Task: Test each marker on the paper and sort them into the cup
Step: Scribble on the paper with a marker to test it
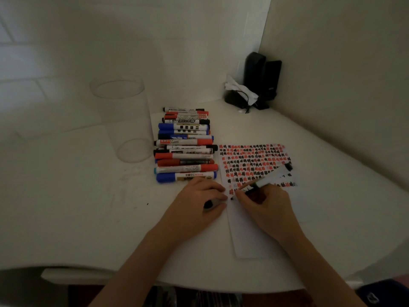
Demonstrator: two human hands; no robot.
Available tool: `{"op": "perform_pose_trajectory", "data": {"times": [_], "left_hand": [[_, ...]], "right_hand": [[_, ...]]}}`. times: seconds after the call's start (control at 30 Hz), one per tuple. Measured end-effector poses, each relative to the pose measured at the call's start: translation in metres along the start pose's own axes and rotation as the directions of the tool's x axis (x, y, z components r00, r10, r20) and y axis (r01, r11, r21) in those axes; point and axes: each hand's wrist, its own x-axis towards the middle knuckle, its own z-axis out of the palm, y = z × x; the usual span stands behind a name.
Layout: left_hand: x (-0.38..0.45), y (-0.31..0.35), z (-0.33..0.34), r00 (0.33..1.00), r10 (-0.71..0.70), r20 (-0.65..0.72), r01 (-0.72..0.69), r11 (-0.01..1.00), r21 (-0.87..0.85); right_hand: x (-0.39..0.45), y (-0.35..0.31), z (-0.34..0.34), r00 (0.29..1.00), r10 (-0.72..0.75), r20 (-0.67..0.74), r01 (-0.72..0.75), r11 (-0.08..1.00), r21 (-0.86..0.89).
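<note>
Head view, pretty dim, so a lot of detail gets lost. The marker (264, 180) in the right hand (263, 201) is partly covered by the fingers; its white barrel sticks out up and to the right of the hand, ending in a dark end over the paper, and the black tip pokes out at the left of the fingers, on or just above the paper (254, 218) — can't tell if it's actually touching. The right hand is curled around that marker in a writing grip, wrist low on the sheet.

The left hand (202, 200) sits just left of the right one, right at the paper's left edge, fingers curled over a small dark thing, probably the cap (208, 204). Most of it is hidden under the fingers, so I'm not sure.

The upper part of the paper, beyond the right hand, is covered in rows of red and black scribbles; too blurry to read them.

The marker pile (184, 146) lies just beyond the left hand, blue, red and black caps, labels unreadable. The nearest blue one almost touches the knuckles. Clear cup (124, 120) stands further out, left of the pile, and looks see-through enough that its edges are hard to make out against the white table (77, 207).

Both forearms come in from the bottom edge, cut off by the frame.
</note>
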Motion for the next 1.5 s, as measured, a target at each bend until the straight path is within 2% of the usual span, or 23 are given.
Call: {"op": "perform_pose_trajectory", "data": {"times": [0.17,0.5,0.67,0.9,1.07,1.2,1.3,1.37,1.43,1.5], "left_hand": [[0.000,0.001,0.000,1.000,-0.012,0.002,0.012,1.000,-0.001],[0.000,0.000,0.001,1.000,-0.004,-0.009,0.004,1.000,-0.008],[0.000,-0.001,0.001,1.000,-0.007,-0.014,0.006,1.000,-0.011],[0.000,0.003,-0.003,1.000,-0.014,-0.027,0.013,0.999,-0.031],[-0.011,0.009,-0.006,0.953,-0.226,-0.201,0.230,0.973,-0.006],[-0.015,0.015,-0.012,0.922,-0.372,-0.105,0.367,0.928,-0.060],[-0.015,0.019,-0.017,0.899,-0.422,-0.118,0.394,0.896,-0.207],[-0.017,0.022,-0.020,0.877,-0.462,-0.131,0.403,0.857,-0.320],[-0.021,0.024,-0.021,0.860,-0.493,-0.134,0.405,0.817,-0.411],[-0.023,0.026,-0.022,0.856,-0.501,-0.126,0.403,0.801,-0.443]], "right_hand": [[0.000,0.004,0.002,0.998,0.027,-0.052,-0.027,1.000,0.007],[-0.002,-0.004,-0.002,0.999,0.051,0.006,-0.051,0.999,0.019],[0.001,-0.001,0.001,0.996,0.058,-0.061,-0.057,0.998,0.029],[0.000,-0.001,-0.001,0.998,0.062,0.011,-0.063,0.997,0.053],[0.000,-0.004,-0.004,0.987,0.159,0.030,-0.161,0.972,0.168],[0.003,-0.008,-0.009,0.980,0.187,0.065,-0.197,0.954,0.226],[0.006,-0.016,-0.018,0.970,0.222,0.102,-0.241,0.939,0.246],[0.005,-0.018,-0.020,0.951,0.271,0.151,-0.308,0.883,0.354],[0.000,-0.019,-0.019,0.925,0.307,0.224,-0.380,0.746,0.547],[-0.004,-0.021,-0.016,0.920,0.296,0.258,-0.393,0.664,0.637]]}}
